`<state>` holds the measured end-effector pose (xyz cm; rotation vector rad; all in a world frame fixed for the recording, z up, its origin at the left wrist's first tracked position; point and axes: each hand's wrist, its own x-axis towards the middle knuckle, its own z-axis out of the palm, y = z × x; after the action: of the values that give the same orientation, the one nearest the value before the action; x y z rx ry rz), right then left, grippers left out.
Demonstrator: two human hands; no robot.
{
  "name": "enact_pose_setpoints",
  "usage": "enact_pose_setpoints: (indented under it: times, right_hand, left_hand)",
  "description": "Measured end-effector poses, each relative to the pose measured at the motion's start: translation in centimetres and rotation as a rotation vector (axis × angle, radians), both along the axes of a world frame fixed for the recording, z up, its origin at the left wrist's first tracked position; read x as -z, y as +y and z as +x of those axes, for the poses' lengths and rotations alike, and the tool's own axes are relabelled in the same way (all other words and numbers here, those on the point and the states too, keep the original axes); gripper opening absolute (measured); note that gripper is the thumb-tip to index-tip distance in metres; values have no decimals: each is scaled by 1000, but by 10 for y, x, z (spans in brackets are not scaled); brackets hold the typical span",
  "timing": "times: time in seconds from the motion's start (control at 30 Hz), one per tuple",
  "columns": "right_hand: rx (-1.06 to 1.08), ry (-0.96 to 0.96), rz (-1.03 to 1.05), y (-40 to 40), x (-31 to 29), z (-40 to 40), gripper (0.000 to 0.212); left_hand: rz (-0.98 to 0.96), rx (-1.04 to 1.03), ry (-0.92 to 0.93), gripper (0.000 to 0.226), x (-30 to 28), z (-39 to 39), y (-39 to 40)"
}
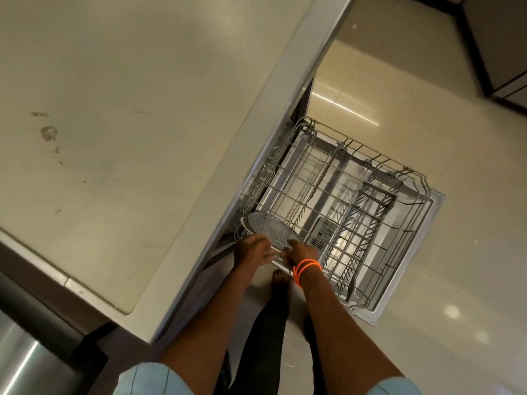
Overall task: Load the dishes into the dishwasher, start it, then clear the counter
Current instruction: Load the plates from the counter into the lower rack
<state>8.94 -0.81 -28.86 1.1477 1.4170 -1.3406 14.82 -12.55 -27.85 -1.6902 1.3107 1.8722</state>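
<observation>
L hand (252,250) + R hand (299,252) both pinch speckled plate (271,229) | over rack (342,201) corner | tip upright, seat btwn tines.

plate (271,230) in rack (342,201), counter (114,109) left

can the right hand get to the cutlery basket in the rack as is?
Probably yes, once freed. The right hand holds the plate with the left hand at the rack's near corner. The cutlery basket sits open-topped to its right, with nothing between.
</observation>
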Motion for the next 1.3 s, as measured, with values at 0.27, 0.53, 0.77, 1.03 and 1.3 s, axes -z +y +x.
enact_pose_setpoints:
  times: [0.27,0.53,0.77,1.03,1.3]
  right_hand:
    - [18,32,-21,-1,-50,14,11]
    - [-143,61,-28,-6,-138,38,12]
    - [-287,117,-71,-14,-187,75,20]
    - [-589,221,-126,4,-256,111,19]
    - [-868,263,-230,-12,-304,158,35]
  left_hand:
    - [-18,28,-12,26,-39,20,3]
    - [-63,46,-13,22,-113,44,2]
    - [-120,-93,32,5,-187,76,6]
    - [-152,-391,133,11,-276,140,16]
    - [-145,-698,273,22,-336,228,15]
